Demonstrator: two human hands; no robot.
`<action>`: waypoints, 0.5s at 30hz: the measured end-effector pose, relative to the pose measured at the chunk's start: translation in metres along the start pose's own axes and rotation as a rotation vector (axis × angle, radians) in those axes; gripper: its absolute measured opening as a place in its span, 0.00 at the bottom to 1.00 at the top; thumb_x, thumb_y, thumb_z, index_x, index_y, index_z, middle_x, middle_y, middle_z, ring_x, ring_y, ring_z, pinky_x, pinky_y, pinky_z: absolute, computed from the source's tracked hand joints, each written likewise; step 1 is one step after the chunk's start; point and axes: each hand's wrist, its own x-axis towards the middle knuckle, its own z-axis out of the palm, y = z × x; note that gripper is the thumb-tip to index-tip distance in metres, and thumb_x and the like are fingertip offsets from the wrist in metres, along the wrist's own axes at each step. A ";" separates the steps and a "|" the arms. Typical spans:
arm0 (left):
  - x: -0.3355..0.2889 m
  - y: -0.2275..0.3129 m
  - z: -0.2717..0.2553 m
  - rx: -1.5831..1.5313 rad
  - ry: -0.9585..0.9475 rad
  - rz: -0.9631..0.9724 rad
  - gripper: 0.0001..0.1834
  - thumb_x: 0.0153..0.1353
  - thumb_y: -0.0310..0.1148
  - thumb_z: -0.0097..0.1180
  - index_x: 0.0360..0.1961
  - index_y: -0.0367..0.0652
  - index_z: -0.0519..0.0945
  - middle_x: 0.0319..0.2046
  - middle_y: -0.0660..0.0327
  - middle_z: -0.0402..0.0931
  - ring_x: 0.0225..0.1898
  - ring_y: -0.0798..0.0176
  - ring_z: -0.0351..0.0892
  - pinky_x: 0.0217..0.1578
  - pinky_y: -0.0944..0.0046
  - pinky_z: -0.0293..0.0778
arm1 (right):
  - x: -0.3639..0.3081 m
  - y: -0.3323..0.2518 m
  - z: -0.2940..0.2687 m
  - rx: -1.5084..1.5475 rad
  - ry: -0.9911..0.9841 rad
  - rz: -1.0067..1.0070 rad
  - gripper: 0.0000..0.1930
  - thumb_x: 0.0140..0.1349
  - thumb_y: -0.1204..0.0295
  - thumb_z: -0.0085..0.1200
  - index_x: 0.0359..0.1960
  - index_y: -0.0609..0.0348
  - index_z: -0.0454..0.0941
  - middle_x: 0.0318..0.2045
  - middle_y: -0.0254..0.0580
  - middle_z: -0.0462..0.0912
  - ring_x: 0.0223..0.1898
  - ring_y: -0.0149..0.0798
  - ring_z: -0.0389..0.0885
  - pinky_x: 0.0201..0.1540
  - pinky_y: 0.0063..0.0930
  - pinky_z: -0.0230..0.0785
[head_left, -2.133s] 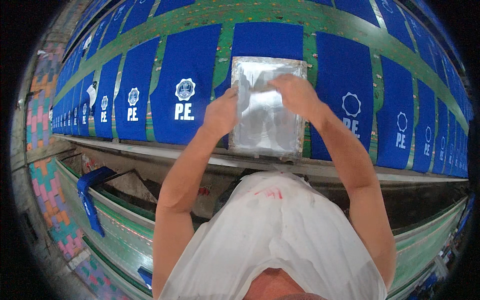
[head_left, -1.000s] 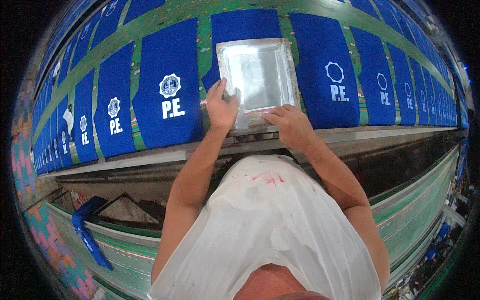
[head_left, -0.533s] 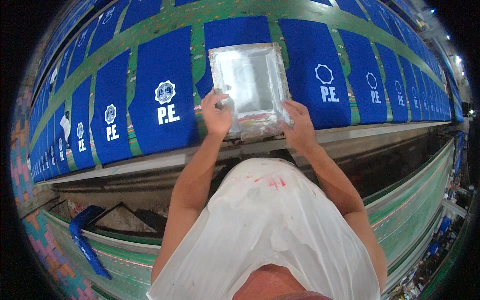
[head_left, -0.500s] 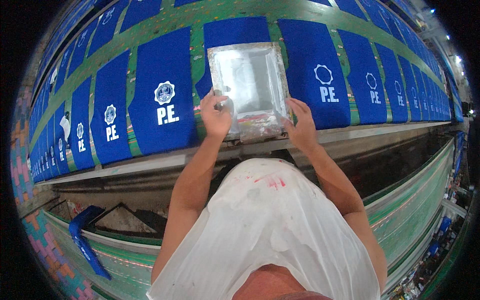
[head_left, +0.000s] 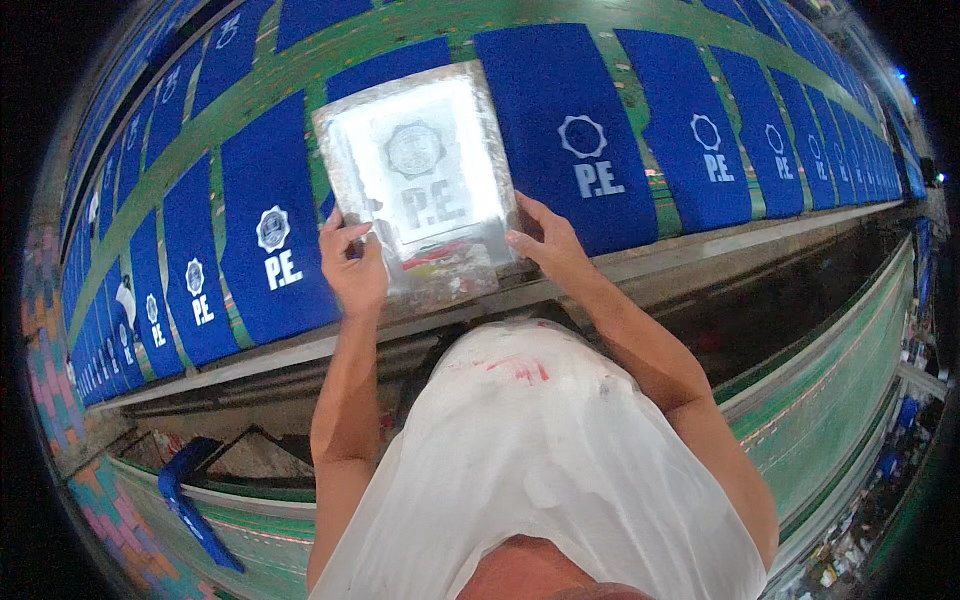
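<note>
A rectangular printing screen [head_left: 420, 180] with a metal frame and a pale mesh showing an emblem stencil lies over a blue cloth piece [head_left: 365, 90] on the long green table [head_left: 310, 65]. My left hand [head_left: 352, 262] grips the frame's left lower edge. On the opposite side, my right hand [head_left: 545, 240] holds the right lower edge. The near end of the frame is smeared with ink. Blue cloth pieces with white emblems lie beside it, one at the left [head_left: 272, 225] and one at the right [head_left: 570, 130].
A long row of blue printed cloth pieces [head_left: 760, 110] runs along the green table both ways. Below the table edge is a dark shelf gap [head_left: 800, 300]. A blue object [head_left: 195, 500] sits low at the left, above a patterned floor [head_left: 60, 400]. My white apron fills the foreground.
The screen has shifted left along the table onto another blue piece. Both hands moved from its top surface to its lower side edges, and the stencil emblem now shows through the mesh.
</note>
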 end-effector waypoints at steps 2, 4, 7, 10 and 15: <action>0.001 0.010 0.019 -0.024 0.005 -0.120 0.20 0.59 0.10 0.68 0.51 0.39 0.90 0.73 0.39 0.78 0.72 0.45 0.81 0.70 0.51 0.77 | -0.001 -0.008 -0.020 0.126 0.016 0.025 0.39 0.75 0.63 0.70 0.82 0.70 0.70 0.73 0.55 0.82 0.71 0.40 0.80 0.76 0.37 0.69; -0.003 0.029 0.049 -0.035 -0.011 -0.105 0.20 0.58 0.11 0.69 0.50 0.38 0.90 0.73 0.38 0.77 0.73 0.44 0.80 0.71 0.50 0.75 | -0.005 -0.005 -0.043 0.350 0.094 0.061 0.39 0.75 0.65 0.69 0.82 0.70 0.70 0.74 0.52 0.81 0.72 0.41 0.79 0.77 0.37 0.69; -0.014 0.049 0.105 -0.055 -0.054 -0.014 0.17 0.56 0.13 0.70 0.47 0.36 0.91 0.74 0.36 0.76 0.75 0.42 0.78 0.73 0.50 0.74 | -0.012 0.013 -0.091 0.531 0.196 0.063 0.36 0.76 0.70 0.67 0.82 0.70 0.70 0.73 0.48 0.81 0.72 0.40 0.78 0.78 0.37 0.67; -0.033 0.064 0.166 -0.131 -0.030 -0.083 0.16 0.56 0.14 0.71 0.46 0.36 0.91 0.75 0.35 0.76 0.75 0.41 0.79 0.73 0.48 0.74 | -0.025 0.030 -0.146 0.520 0.250 0.069 0.34 0.76 0.72 0.65 0.81 0.71 0.71 0.73 0.48 0.81 0.71 0.40 0.78 0.78 0.37 0.66; -0.053 0.088 0.243 -0.110 0.005 -0.119 0.13 0.52 0.16 0.72 0.38 0.42 0.92 0.72 0.33 0.80 0.70 0.40 0.83 0.70 0.47 0.75 | -0.034 0.059 -0.216 0.328 0.307 0.035 0.32 0.77 0.73 0.64 0.79 0.72 0.73 0.72 0.48 0.81 0.72 0.40 0.77 0.79 0.37 0.63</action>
